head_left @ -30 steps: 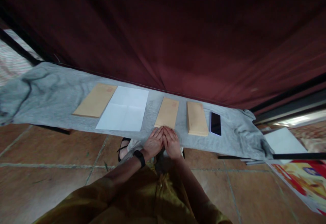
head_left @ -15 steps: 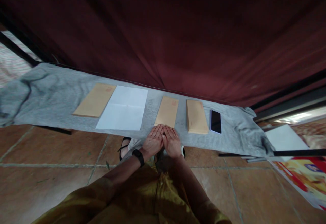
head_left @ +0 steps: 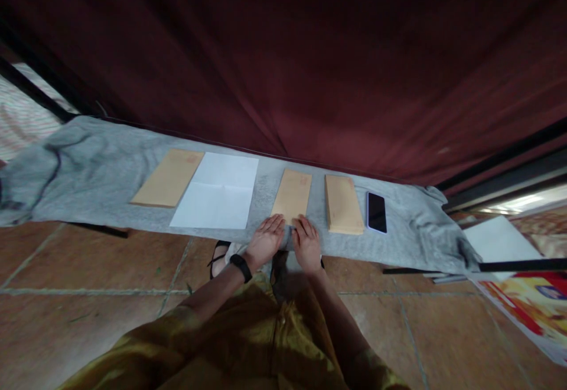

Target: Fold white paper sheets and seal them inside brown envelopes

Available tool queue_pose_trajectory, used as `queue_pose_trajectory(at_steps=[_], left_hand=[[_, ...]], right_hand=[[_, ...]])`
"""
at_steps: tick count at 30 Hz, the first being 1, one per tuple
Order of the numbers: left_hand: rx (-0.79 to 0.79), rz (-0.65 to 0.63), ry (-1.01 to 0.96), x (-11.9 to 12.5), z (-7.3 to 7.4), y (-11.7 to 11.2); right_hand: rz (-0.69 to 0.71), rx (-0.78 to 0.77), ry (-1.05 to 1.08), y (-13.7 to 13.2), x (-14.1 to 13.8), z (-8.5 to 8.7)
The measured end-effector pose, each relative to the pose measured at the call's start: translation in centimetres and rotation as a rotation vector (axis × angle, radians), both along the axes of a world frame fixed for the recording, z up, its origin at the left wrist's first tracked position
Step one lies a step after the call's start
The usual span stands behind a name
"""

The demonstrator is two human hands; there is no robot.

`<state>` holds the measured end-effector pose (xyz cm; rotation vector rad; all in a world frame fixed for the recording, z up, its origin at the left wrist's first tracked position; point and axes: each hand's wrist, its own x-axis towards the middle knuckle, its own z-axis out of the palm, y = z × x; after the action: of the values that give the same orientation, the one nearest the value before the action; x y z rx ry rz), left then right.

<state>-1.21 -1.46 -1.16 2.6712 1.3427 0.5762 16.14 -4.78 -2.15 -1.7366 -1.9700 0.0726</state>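
My left hand (head_left: 266,239) and my right hand (head_left: 305,242) lie flat, fingers stretched out, on a grey cloth (head_left: 101,165) that covers a long narrow table. Their fingertips touch the near end of a single brown envelope (head_left: 292,195). The hands sit a little apart from each other. A black band is on my left wrist. Right of that envelope lies a stack of brown envelopes (head_left: 342,204). Further left are a white sheet of paper (head_left: 217,198) and another brown envelope (head_left: 169,177).
A black phone (head_left: 376,213) lies at the right of the envelope stack. A dark red curtain (head_left: 310,71) hangs behind the table. The floor has brown tiles. At the right are a white sheet (head_left: 494,241) and a colourful printed poster (head_left: 531,301). A sandalled foot (head_left: 218,257) shows under the table edge.
My hands were pressed side by side at the envelope's near end; now they have drawn apart, one to each side of it.
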Motion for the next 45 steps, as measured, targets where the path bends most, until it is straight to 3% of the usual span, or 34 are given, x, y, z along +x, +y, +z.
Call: queue_pose_trajectory(at_steps=[6,11,20,26,33,39,45], left_hand=[[-0.061,0.057,-0.089,-0.4,0.1,1.5],[-0.093,0.08,-0.162,-0.4,0.2,2.2],[-0.106,0.095,-0.235,-0.2,0.3,2.9],[-0.094,0.094,-0.203,0.1,0.2,4.5],[-0.024,0.085,-0.07,0.2,0.2,4.9],[0.028,-0.086,-0.025,0.8,-0.6,2.3],[0.009,-0.068,0.034,0.9,-0.6,2.2]], right_hand=[[-0.263,0.049,0.056,2.2,-0.1,0.0],[-0.432,-0.07,0.181,4.2,-0.3,-0.4],[-0.277,-0.147,0.971,6.3,0.5,-2.0],[-0.332,-0.105,1.106,7.7,-0.1,-1.5],[-0.354,-0.109,1.058,7.4,0.1,-1.2],[-0.36,-0.08,0.734,7.3,0.5,-0.9],[-0.349,-0.015,0.461,7.0,0.5,-0.1]])
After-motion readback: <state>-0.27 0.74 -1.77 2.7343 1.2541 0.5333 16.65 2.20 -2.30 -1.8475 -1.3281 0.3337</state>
